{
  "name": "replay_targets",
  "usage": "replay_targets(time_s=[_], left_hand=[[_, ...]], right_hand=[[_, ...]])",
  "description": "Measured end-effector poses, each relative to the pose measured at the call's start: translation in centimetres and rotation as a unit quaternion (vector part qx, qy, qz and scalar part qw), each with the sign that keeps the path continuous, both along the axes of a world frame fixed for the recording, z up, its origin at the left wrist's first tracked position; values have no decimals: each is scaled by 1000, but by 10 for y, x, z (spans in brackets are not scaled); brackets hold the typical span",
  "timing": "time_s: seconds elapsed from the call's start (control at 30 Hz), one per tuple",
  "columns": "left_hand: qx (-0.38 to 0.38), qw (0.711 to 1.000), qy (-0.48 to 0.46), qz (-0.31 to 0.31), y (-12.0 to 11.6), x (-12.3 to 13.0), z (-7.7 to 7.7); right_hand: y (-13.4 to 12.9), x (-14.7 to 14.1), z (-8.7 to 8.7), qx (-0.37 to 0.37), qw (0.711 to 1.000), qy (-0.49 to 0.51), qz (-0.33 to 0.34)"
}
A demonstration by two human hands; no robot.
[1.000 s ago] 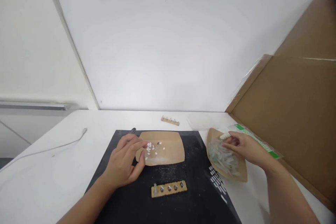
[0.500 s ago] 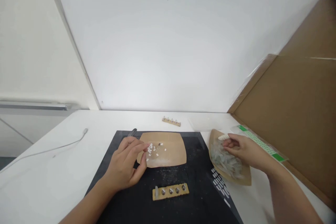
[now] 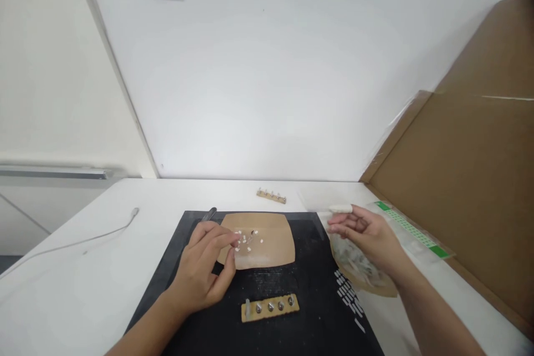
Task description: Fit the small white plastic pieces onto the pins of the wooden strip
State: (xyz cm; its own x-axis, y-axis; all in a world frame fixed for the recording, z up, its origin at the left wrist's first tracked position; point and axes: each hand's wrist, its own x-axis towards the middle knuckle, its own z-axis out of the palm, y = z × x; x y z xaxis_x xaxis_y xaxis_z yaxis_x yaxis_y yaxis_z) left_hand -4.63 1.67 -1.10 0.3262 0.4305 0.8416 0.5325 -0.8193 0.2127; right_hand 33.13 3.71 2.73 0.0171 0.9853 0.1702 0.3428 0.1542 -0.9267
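My left hand (image 3: 206,264) hovers at the left side of a brown paper tray (image 3: 275,253), thumb and index fingertips curled close together over small white pieces (image 3: 249,240). Whatever lies between those fingertips is too small to make out. Above a second brown tray (image 3: 386,291), heaped with clear plastic pieces (image 3: 354,258), my right hand (image 3: 365,233) has its fingers drawn together; a white cover sits on one fingertip. I cannot tell what it pinches. Nearer me lies a tan strip (image 3: 270,307) with a row of metal-centred holes and a clear piece upright at its left end.
Under the middle tray lies a black mat (image 3: 308,334) with white marks at its right. A similar strip (image 3: 271,196) rests near the wall. Behind my left hand is a dark-handled tool (image 3: 209,214). A cable (image 3: 104,232) lies left; cardboard (image 3: 471,178) stands right.
My right hand has lifted from the clear plastic pieces and moved left toward the mat. The left hand stays over the white pieces, its fingertips shifted slightly right and down.
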Motion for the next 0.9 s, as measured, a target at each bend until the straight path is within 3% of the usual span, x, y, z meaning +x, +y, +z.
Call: replay_targets(time_s=[0.17,0.33,0.47,0.9], left_hand=[[-55,996,-54,-49,-15,24,8],[-142,980,-76,-116,-28,42,11],[-184,969,-89,-136,-30,46,10],[-268,945,-129,-138,-27,46,7]], right_hand=[[-24,-75,-8,-14,989,116,89],[-38,-114,-19,-52,968,217,115],[-42,-126,-22,-66,954,274,101],[-48,-132,-30,-75,949,270,143]])
